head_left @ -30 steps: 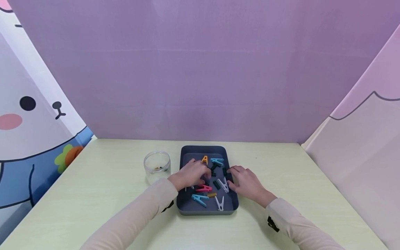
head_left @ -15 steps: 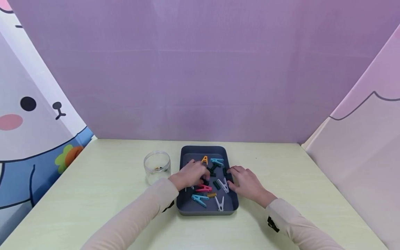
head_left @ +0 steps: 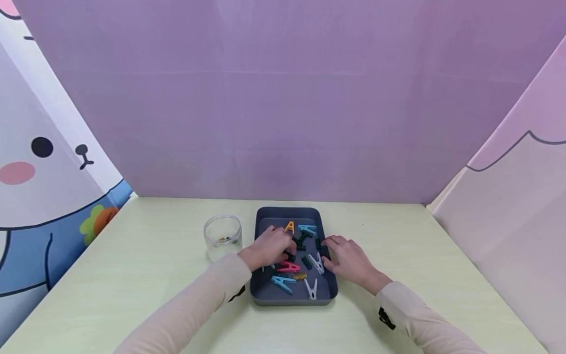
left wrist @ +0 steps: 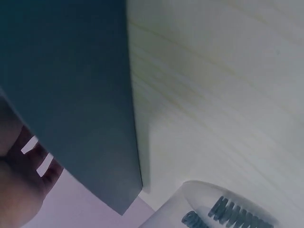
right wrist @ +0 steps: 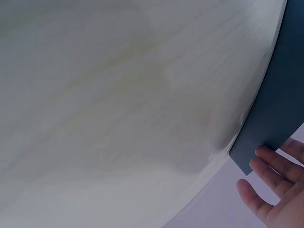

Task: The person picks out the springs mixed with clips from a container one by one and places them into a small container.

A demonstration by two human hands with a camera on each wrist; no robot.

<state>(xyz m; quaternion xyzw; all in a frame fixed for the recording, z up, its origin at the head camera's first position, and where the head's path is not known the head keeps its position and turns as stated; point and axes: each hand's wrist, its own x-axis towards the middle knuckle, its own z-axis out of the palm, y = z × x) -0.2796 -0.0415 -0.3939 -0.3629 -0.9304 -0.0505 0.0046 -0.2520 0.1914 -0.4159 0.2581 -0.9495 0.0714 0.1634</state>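
A dark grey tray (head_left: 294, 298) holds several small clips and coil springs. My left hand (head_left: 268, 246) reaches over its left rim with bent fingers, and a dark spring (head_left: 289, 256) shows between thumb and forefinger; the other fingertips are hidden. Close by lie a red clip (head_left: 289, 267), a blue clip (head_left: 281, 282) and a yellow spring (head_left: 299, 276). My right hand (head_left: 349, 259) rests against the tray's right side with relaxed, spread fingers. The right wrist view shows its fingertips (right wrist: 262, 150) at the tray wall (right wrist: 280, 95).
A clear jar (head_left: 223, 238) with a few springs (left wrist: 237, 213) in it stands just left of the tray. Both stand on a pale wooden table (head_left: 376, 226). A purple panel (head_left: 283, 98) rises behind the table, with printed side panels left and right.
My left hand has shifted slightly, and the dark spring by its thumb shows more than before. The right hand and the tray stay in place.
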